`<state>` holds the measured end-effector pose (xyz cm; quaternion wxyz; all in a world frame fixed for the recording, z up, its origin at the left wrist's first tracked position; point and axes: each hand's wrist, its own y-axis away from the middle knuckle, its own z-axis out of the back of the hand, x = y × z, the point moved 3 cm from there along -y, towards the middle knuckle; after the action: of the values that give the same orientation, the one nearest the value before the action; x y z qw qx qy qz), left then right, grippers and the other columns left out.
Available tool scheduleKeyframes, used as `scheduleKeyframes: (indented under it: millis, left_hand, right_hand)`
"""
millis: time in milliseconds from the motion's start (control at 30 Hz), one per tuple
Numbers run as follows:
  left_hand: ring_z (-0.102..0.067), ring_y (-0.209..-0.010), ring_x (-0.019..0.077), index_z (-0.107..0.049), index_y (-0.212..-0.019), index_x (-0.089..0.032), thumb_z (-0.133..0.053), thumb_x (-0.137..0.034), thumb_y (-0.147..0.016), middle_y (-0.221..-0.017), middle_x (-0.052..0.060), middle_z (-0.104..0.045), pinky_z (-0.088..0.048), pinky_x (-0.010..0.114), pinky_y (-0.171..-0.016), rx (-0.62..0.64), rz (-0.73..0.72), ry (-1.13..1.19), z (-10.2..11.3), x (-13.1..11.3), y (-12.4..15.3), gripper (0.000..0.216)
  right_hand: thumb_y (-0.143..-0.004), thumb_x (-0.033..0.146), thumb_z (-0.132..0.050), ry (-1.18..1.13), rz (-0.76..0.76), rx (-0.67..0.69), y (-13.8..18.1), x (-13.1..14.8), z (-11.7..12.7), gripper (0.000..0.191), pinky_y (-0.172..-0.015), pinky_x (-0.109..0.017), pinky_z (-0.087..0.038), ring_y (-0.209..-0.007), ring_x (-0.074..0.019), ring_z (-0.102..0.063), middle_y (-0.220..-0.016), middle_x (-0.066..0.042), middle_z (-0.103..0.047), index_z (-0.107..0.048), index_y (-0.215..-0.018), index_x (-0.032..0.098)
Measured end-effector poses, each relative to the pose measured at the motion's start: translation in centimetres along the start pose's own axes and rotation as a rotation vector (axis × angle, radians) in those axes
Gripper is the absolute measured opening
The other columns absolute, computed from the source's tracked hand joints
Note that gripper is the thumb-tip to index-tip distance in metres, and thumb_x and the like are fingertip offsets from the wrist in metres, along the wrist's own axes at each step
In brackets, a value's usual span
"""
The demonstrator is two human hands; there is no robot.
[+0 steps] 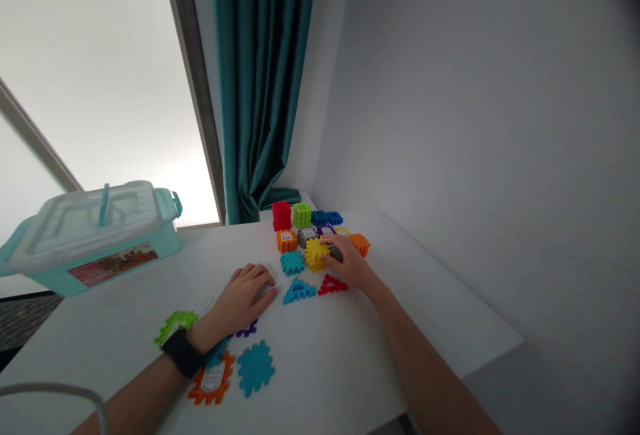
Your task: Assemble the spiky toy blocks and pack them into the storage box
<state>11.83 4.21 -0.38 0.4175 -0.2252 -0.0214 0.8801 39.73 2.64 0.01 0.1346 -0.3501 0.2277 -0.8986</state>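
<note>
My right hand [347, 260] reaches to the group of blocks, its thumb and fingers closed on the side of a yellow toothed block [315, 255]. A dark grey piece [335, 252] shows beneath that hand. In front of it lie a red triangle piece [332, 285] and a blue triangle piece [299, 290], with a flat teal toothed piece [293, 262] to the left. My left hand [245, 298] rests palm down on the table, fingers stretched out. A purple piece [247, 330] peeks out below its wrist; what lies under the palm is hidden.
Behind stand red [281, 216], lime green [302, 215] and blue blocks [326, 218]. Near my left forearm lie green [176, 326], orange [212, 380] and teal [255, 368] toothed pieces. A lidded turquoise box [105, 235] sits at the left, by the window.
</note>
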Motion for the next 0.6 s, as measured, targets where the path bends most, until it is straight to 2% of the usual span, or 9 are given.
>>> scheduleKeyframes:
  millis: [600]
  left_hand:
    - [-0.054, -0.105, 0.0258, -0.061, -0.100, -0.023, -0.044, -0.041, -0.098, -0.109, 0.006, -0.062, -0.041, 0.042, -0.090, -0.018, -0.026, 0.002, -0.21, 0.22, 0.21, 0.024]
  right_hand:
    - [-0.088, 0.032, -0.059, 0.040, -0.004, 0.013, 0.07, 0.01, -0.14, 0.026, -0.107, -0.052, -0.042, -0.118, -0.0279, -0.058, -0.122, -0.011, -0.065, -0.063, -0.112, 0.022]
